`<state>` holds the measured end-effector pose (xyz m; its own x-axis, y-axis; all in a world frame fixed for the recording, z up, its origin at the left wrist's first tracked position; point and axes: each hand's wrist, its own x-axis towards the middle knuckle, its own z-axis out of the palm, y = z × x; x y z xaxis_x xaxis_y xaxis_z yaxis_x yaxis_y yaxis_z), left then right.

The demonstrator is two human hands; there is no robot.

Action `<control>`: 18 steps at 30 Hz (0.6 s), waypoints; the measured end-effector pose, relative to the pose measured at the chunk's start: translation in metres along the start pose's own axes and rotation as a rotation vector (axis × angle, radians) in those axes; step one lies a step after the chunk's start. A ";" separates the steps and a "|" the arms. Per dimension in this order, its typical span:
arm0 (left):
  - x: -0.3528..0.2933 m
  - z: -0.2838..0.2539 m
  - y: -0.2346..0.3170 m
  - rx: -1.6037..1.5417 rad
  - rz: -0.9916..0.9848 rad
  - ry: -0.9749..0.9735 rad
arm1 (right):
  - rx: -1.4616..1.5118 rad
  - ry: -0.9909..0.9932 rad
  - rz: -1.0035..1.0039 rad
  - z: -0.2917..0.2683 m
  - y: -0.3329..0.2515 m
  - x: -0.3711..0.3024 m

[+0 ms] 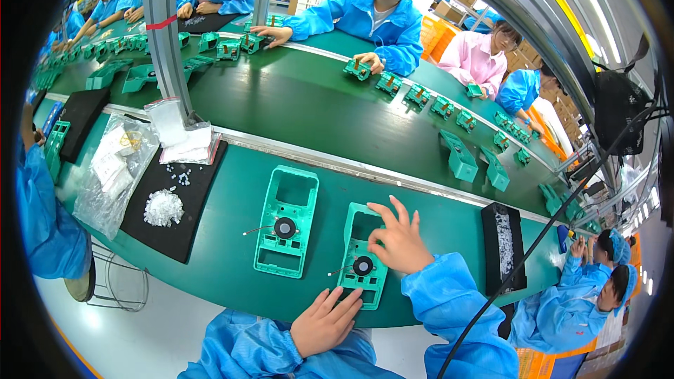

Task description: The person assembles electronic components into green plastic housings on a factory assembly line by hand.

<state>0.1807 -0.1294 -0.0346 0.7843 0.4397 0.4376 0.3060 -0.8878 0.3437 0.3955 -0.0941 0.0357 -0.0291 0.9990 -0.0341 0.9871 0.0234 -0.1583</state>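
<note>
Directly before me on the green bench lies a green plastic housing (349,256) with a small black fan (362,266) set in it. My left hand (324,324) rests with its fingers stretched out flat against the housing's near end. Above the housing's right side, my right hand (401,240) has thumb and forefinger brought together in a pinch, the other fingers raised. Whatever may be between those fingertips is too small to make out. To the left lies a matching housing (289,200), also with a black fan (285,228) and a thin lead; neither hand touches it.
A black mat (189,221) at left carries a pile of small clear parts (163,208) and plastic bags (116,168). At right stands a black tray (517,277) of small pieces. Beyond the metal rail, a conveyor (302,105) bears green parts; co-workers sit across it. A dark cable (533,249) crosses the right side.
</note>
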 end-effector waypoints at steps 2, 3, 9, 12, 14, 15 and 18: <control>0.001 0.000 0.001 -0.006 -0.008 -0.010 | -0.002 -0.003 0.008 -0.001 -0.001 0.002; 0.001 0.000 0.001 0.001 -0.008 -0.004 | -0.007 -0.004 0.020 -0.002 -0.002 0.004; 0.002 -0.002 0.001 0.013 -0.002 0.001 | -0.076 -0.026 -0.007 -0.007 -0.007 0.009; 0.002 -0.001 -0.002 0.000 -0.004 -0.009 | -0.155 -0.053 -0.028 -0.004 -0.010 0.014; 0.002 -0.004 0.000 0.007 -0.004 -0.011 | -0.168 -0.068 -0.035 -0.007 -0.013 0.014; 0.002 -0.005 0.002 0.007 -0.005 -0.008 | -0.182 -0.087 -0.039 -0.009 -0.014 0.014; 0.003 -0.004 -0.001 -0.018 0.004 -0.009 | -0.181 -0.174 0.032 -0.016 -0.018 0.020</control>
<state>0.1800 -0.1265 -0.0301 0.7903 0.4350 0.4316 0.2934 -0.8870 0.3567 0.3796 -0.0740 0.0533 -0.0089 0.9782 -0.2076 0.9996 0.0142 0.0244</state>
